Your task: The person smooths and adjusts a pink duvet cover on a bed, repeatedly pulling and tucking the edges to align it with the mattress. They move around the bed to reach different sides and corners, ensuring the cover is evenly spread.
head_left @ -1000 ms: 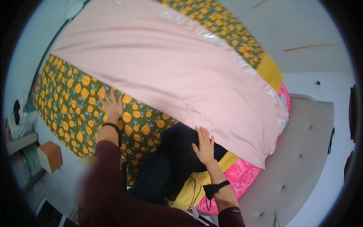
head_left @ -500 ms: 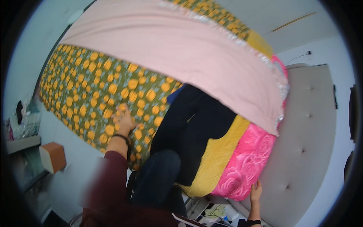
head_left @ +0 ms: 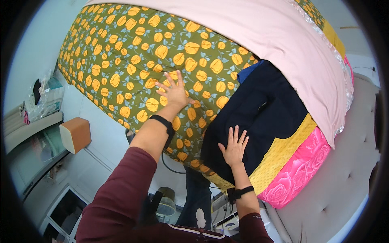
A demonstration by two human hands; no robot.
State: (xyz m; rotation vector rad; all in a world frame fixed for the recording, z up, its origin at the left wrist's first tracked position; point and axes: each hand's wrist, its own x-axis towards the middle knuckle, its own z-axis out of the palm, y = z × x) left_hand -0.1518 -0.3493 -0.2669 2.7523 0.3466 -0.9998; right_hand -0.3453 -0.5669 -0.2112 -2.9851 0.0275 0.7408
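My left hand [head_left: 176, 92] lies with fingers spread on the green quilt [head_left: 97, 65] with its yellow tulip print. Flat on a dark navy or black garment [head_left: 279, 95] rests my right hand [head_left: 235, 152], fingers apart. The garment, which looks like trousers, is laid across the bed's near right part. A bit of blue cloth [head_left: 248, 72] shows at its far left edge. Beyond it a pale pink blanket [head_left: 275, 28] covers part of the garment. Yellow textured bedding [head_left: 281, 149] and a bright pink rose-patterned sheet [head_left: 279, 186] show to the right.
A grey tufted headboard [head_left: 344, 194] stands at the right. On the left are a brown and cream box [head_left: 77, 135] and a shelf with plastic-wrapped things [head_left: 50, 95]. A small bin [head_left: 165, 204] sits on the floor by the bed. Cables hang near the bed's edge.
My right hand has come from beside the headboard end of the pink sheet onto the dark garment. My left hand still lies on the quilt. The view has shifted, showing more floor.
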